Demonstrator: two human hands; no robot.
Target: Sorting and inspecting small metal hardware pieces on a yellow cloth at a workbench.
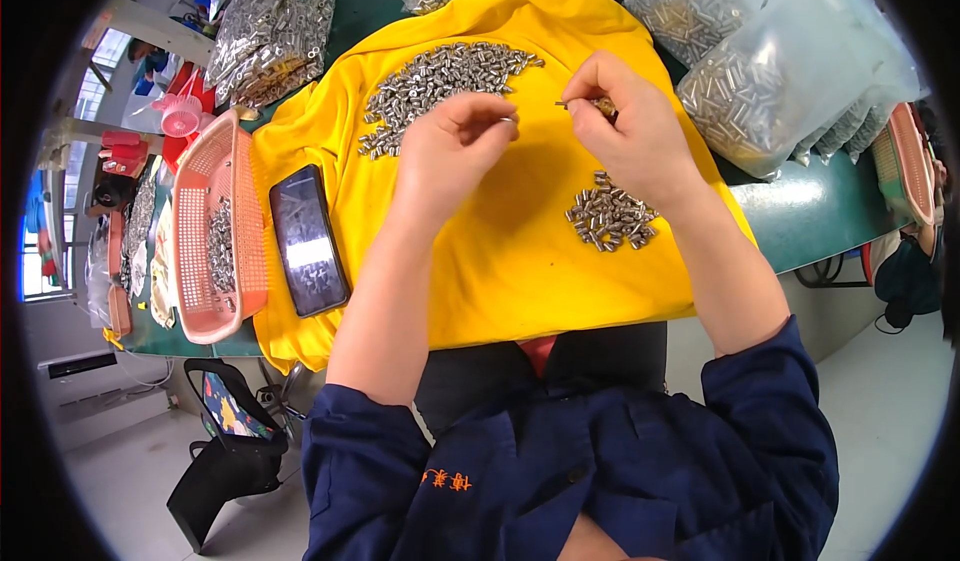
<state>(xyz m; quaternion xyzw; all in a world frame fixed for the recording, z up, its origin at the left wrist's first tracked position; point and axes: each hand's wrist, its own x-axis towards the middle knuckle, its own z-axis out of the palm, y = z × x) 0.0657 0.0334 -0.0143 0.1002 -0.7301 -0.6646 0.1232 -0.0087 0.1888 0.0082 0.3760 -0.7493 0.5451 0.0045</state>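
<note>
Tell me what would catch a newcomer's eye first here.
The bright yellow cloth spread over the middle of the green table would likely draw the eye first. On it lie a large heap of small metal parts toward the far side and a smaller heap nearer the person, on the right. A pink basket stands at the left, beside a dark phone.

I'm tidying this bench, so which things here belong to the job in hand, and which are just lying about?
Seemingly in use:
right hand, pinching a thin piece
left hand, its contents unclear
larger pile of metal parts
smaller pile of metal parts
yellow cloth under both piles

Seemingly just lying about:
dark phone on the cloth
pink fan-shaped item
</note>
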